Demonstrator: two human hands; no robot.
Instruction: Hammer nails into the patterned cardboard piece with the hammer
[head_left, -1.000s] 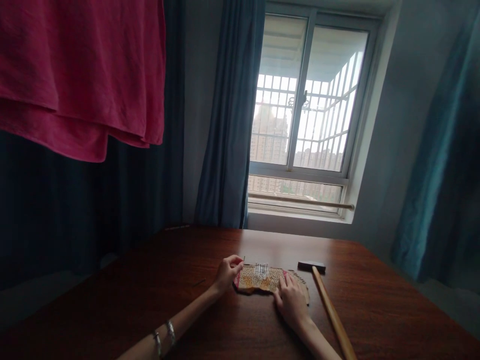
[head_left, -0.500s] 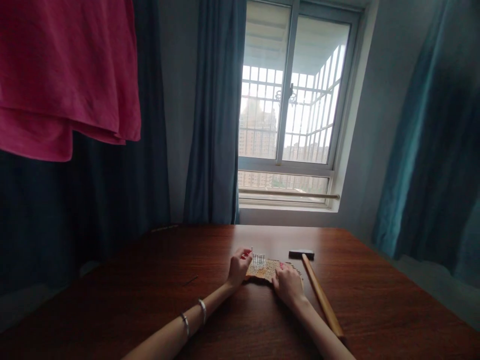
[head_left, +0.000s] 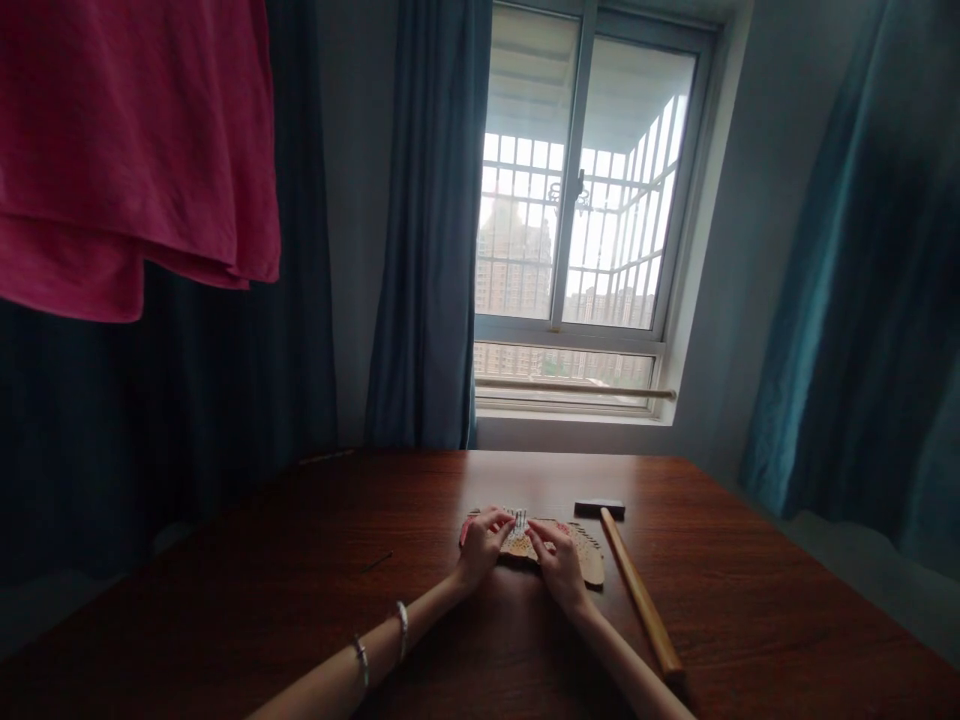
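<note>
A patterned board (head_left: 592, 570) with spots of red and orange and dark marks along its edge lies on the table under both hands. Several thin upright nails (head_left: 520, 518) stand on its middle part. My left hand (head_left: 481, 548) is closed in a pinch at the left of these nails; the nail seen in it earlier is now mostly hidden by the fingers. From the right, my right hand (head_left: 559, 562) reaches over the board with thumb and fingers drawn together beside the nails. What its fingertips hold, if anything, is too small to tell.
A hammer (head_left: 641, 590) with a wooden handle lies right of the board, its dark head pointing away. One loose nail (head_left: 377, 562) rests on the brown table (head_left: 300, 580) to the left. Beyond are a window, blue curtains and a hanging pink cloth (head_left: 135, 150).
My right hand has come left from the board's right part to the upright nails. My left hand has lowered slightly and moved right. The board's left end and right corner show more now.
</note>
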